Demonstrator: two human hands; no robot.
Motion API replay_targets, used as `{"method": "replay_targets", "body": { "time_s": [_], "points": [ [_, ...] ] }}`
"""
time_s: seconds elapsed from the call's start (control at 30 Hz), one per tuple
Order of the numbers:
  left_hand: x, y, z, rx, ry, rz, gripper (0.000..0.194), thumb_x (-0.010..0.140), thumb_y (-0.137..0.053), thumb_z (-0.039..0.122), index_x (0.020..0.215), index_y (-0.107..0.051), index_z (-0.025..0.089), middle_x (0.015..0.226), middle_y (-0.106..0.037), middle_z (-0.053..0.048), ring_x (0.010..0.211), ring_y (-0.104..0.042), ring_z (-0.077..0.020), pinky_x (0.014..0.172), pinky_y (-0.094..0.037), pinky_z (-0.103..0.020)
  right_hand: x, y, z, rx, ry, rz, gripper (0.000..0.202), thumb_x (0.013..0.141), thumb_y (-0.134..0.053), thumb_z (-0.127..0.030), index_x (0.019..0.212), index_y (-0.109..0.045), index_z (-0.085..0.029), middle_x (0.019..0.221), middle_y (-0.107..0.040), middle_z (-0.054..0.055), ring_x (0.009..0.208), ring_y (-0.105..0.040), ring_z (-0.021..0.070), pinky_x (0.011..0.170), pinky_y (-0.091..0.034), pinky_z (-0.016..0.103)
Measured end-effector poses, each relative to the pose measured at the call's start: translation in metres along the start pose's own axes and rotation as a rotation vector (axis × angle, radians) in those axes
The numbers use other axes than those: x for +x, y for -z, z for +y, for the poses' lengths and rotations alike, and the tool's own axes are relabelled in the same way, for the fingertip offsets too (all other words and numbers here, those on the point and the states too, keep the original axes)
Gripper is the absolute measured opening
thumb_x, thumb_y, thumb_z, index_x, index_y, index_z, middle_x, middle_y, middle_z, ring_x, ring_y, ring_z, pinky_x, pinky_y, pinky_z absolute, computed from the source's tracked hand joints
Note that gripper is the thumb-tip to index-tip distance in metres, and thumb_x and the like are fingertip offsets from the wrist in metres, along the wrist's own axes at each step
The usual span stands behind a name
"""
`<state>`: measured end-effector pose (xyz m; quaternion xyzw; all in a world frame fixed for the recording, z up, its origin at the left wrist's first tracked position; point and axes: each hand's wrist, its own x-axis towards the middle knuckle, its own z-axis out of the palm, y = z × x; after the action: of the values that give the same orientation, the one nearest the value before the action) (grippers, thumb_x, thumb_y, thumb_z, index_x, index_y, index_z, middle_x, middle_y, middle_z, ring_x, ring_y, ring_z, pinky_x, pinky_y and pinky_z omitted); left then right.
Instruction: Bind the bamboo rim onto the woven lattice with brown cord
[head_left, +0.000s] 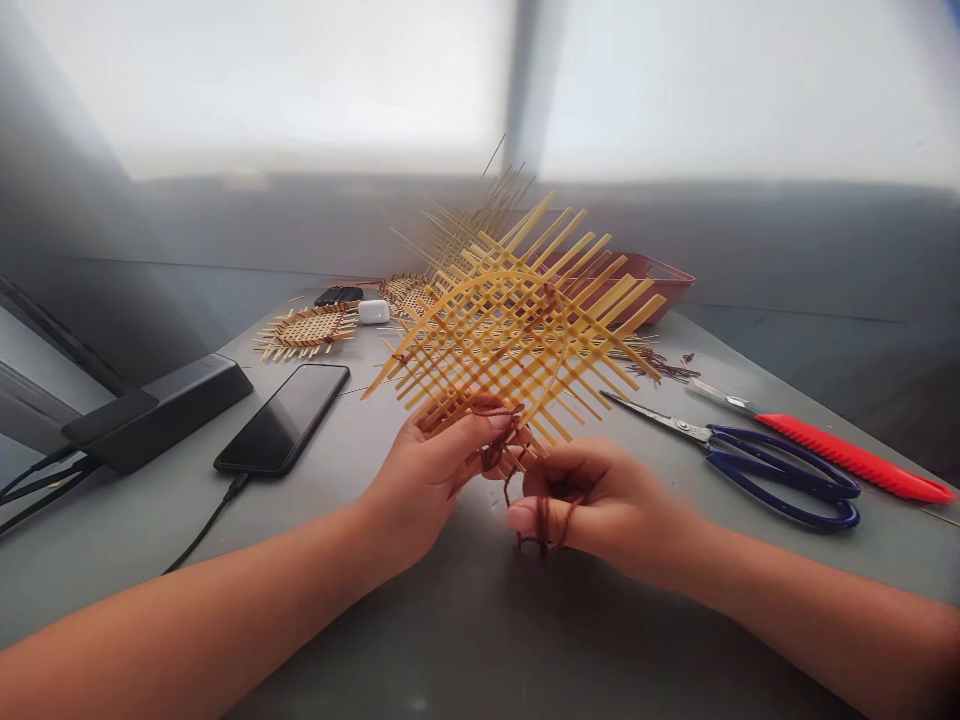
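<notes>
The woven lattice point(495, 345) is held up over the near part of the grey table point(420, 640), its strips crossing diagonally and 1 curved strip point(480, 283) arching across it. At the lattice's near corner, the left hand point(420, 465) is closed in a grip, thumb on top by a knot of brown cord. Just right of that corner, the right hand point(607, 510) is bent nearly shut on the brown cord point(536, 545), which loops about its thumb and hangs below.

Right of the lattice lie 1 pair of blue-handled scissors point(780, 470), then 1 red-handled cutter point(847, 455) farther out. A brown bundle point(664, 365) lies nearer the lattice's right edge. Behind the lattice are 1 pink basket point(667, 285), partly hidden, and 1 blurred set of thin crossed strips point(480, 225).

Left of the lattice are 2 rounded woven pieces point(313, 328), 1 small white case point(373, 312) and 1 small black object point(337, 296). Nearer the person, still on that side, lie 1 phone point(283, 420) with a black cable point(202, 520) and, farthest out, 1 black box point(161, 405) with cables.
</notes>
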<state>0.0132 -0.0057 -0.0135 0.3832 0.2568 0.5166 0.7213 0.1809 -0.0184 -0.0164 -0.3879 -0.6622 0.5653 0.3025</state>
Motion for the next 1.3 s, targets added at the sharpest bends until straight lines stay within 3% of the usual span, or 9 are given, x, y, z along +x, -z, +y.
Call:
{"method": "replay_targets", "body": {
  "time_s": [0.07,0.27,0.43,0.57,0.73,0.87,0.97,1.1,1.3],
  "points": [
    [0.0,0.001,-0.001,0.017,-0.001,0.014,0.011,0.074,-0.078,0.021,0.077,-0.068,0.018,0.07,-0.066,0.002,0.065,-0.06,-0.0093,0.059,-0.045,-0.02,0.002,-0.003,0.0,0.041,-0.023,-0.029,0.028,0.074,-0.075,-0.041,0.077,-0.063,-0.017,0.054,-0.048,-0.005,0.051,-0.046,0.0096,0.049,-0.037,0.024],
    [0.003,0.003,-0.002,-0.068,0.003,0.084,0.013,0.071,-0.081,0.021,0.077,-0.069,0.019,0.075,-0.066,0.002,0.076,-0.065,-0.0115,0.069,-0.051,-0.023,0.001,0.0,-0.006,0.083,0.015,0.025,0.034,0.077,-0.075,-0.043,0.063,-0.059,-0.016,0.059,-0.042,-0.005,0.053,-0.037,0.0074,0.049,-0.031,0.023],
    [0.008,0.005,0.001,-0.131,0.04,0.125,0.014,0.072,-0.079,0.027,0.08,-0.069,0.021,0.074,-0.064,0.003,0.068,-0.06,-0.0094,0.065,-0.051,-0.024,0.007,0.018,-0.004,0.441,0.026,0.154,0.024,0.074,-0.077,-0.038,0.066,-0.067,-0.018,0.077,-0.056,-0.001,0.058,-0.051,0.0083,0.052,-0.042,0.023],
    [0.007,0.005,0.001,-0.116,0.079,0.087,0.018,0.069,-0.081,0.028,0.08,-0.069,0.021,0.073,-0.063,0.004,0.068,-0.059,-0.01,0.065,-0.051,-0.025,0.016,0.03,0.0,0.735,0.022,0.291,0.015,0.067,-0.076,-0.03,0.061,-0.065,-0.022,0.09,-0.068,0.001,0.08,-0.065,0.0137,0.072,-0.055,0.026],
    [0.004,0.004,0.002,-0.08,0.124,-0.003,0.017,0.069,-0.081,0.028,0.078,-0.069,0.02,0.074,-0.063,0.003,0.068,-0.058,-0.01,0.065,-0.05,-0.025,0.015,0.038,-0.006,0.794,0.04,0.283,0.026,0.065,-0.067,-0.029,0.047,-0.048,-0.023,0.068,-0.062,0.002,0.084,-0.067,0.0211,0.074,-0.057,0.032],
    [0.002,0.002,0.003,-0.061,0.143,-0.021,0.015,0.071,-0.08,0.028,0.077,-0.069,0.02,0.073,-0.063,0.002,0.069,-0.058,-0.0101,0.066,-0.049,-0.024,0.012,0.039,-0.014,0.737,0.092,0.282,0.033,0.067,-0.069,-0.027,0.048,-0.041,-0.024,0.049,-0.038,-0.004,0.052,-0.05,0.0131,0.081,-0.056,0.037],
    [0.001,0.002,0.003,-0.069,0.168,-0.003,0.017,0.068,-0.082,0.026,0.075,-0.068,0.02,0.072,-0.063,0.003,0.069,-0.059,-0.0108,0.067,-0.049,-0.025,0.013,0.04,-0.016,0.544,0.103,0.322,0.04,0.07,-0.075,-0.037,0.051,-0.042,-0.024,0.048,-0.03,-0.007,0.04,-0.025,0.0079,0.067,-0.056,0.035],
    [0.0,0.002,0.002,-0.072,0.179,-0.013,0.017,0.068,-0.082,0.025,0.077,-0.068,0.021,0.071,-0.064,0.003,0.071,-0.06,-0.0122,0.068,-0.049,-0.027,0.014,0.039,-0.012,0.225,0.099,0.367,0.053,0.063,-0.081,-0.06,0.054,-0.043,-0.024,0.047,-0.035,-0.006,0.041,-0.039,0.0101,0.042,-0.041,0.028],
    [-0.002,0.002,0.003,-0.04,0.157,-0.057,0.015,0.071,-0.08,0.028,0.077,-0.068,0.02,0.071,-0.065,0.002,0.068,-0.059,-0.0117,0.069,-0.049,-0.026,0.011,0.039,-0.008,-0.115,0.257,0.28,0.033,0.065,-0.086,-0.045,0.061,-0.063,-0.022,0.056,-0.054,-0.001,0.048,-0.049,0.0108,0.046,-0.044,0.027]
  ]
}}
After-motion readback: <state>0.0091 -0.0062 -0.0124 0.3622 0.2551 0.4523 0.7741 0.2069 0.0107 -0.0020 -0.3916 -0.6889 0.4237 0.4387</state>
